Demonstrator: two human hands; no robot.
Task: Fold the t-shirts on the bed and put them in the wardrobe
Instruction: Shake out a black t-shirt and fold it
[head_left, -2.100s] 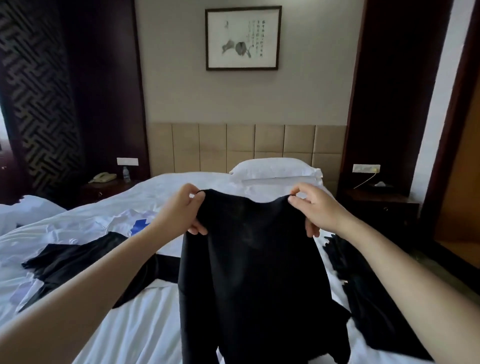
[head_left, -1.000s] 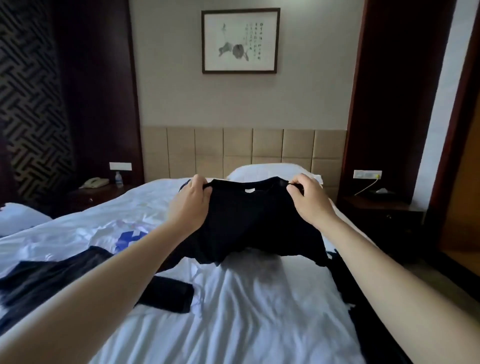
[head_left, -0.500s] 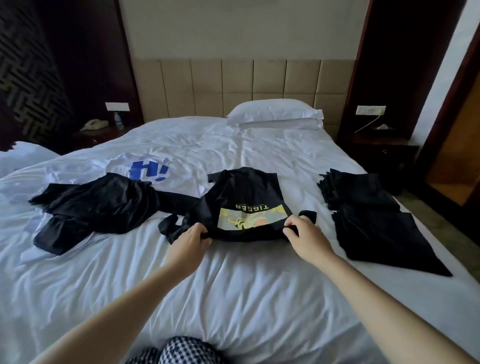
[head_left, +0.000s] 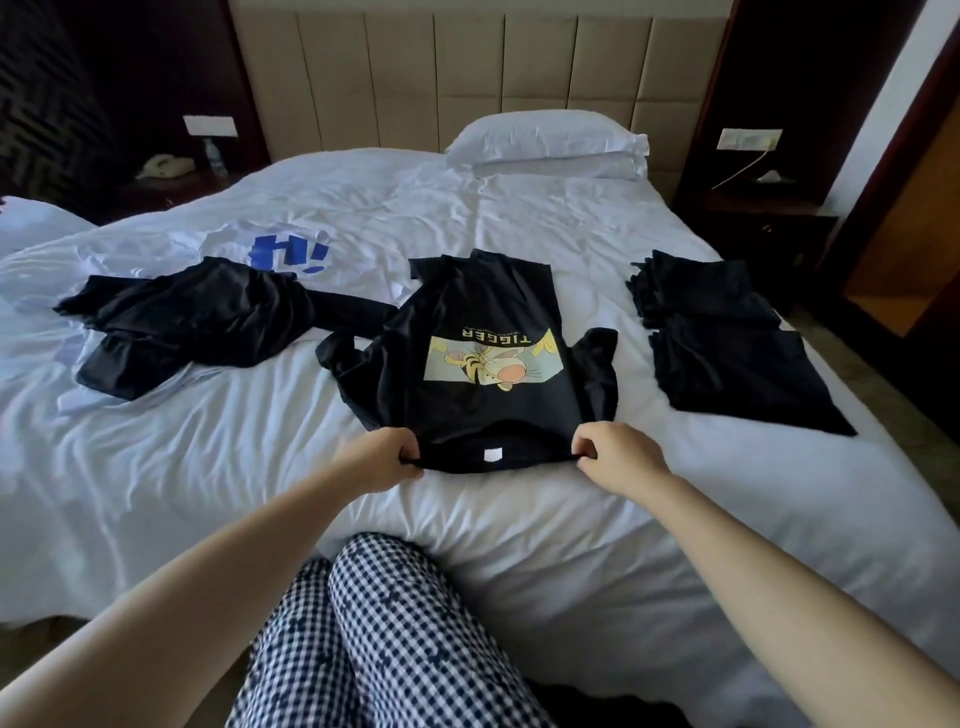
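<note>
A black t-shirt (head_left: 483, 322) with a yellow cartoon print lies face up on the white bed (head_left: 467, 525), its collar toward me. My left hand (head_left: 382, 460) pinches the left shoulder near the collar. At the right shoulder my right hand (head_left: 615, 454) pinches the fabric the same way. A crumpled black t-shirt (head_left: 202, 317) lies to the left, partly over a white t-shirt (head_left: 291, 254) with blue lettering. Folded black t-shirts (head_left: 722, 338) lie on the bed's right side.
A white pillow (head_left: 545, 143) sits at the padded headboard. Dark nightstands stand on both sides, the left one with a phone (head_left: 166, 166). My legs in checked trousers (head_left: 379, 639) are at the bed's near edge. A wooden opening (head_left: 904, 228) shows at far right.
The black t-shirt, held up in the air before, now lies spread on the bed print side up. Both hands have drawn its shoulders toward me, and my view has tilted down.
</note>
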